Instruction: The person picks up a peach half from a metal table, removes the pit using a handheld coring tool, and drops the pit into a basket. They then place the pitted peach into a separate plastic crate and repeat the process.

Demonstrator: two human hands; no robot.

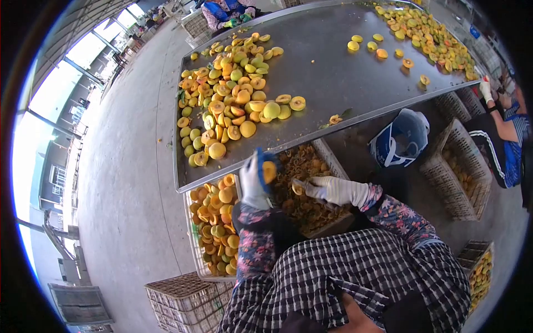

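My left hand, in a white glove with blue on the fingers, is closed around a yellow peach half. It is raised by the near edge of the metal table. My right hand, in a white glove, is closed over a crate of brown pits and scraps. From its fingers a small grey tool points left, with an orange-brown piece at its end; blur hides the tool's exact shape. Left of the scraps, another crate holds peach halves.
Peaches and halves are heaped on the table's left and far right. A blue-and-white bucket and a fruit crate stand to the right. Co-workers sit at the far side and right. Stacked crates stand lower left.
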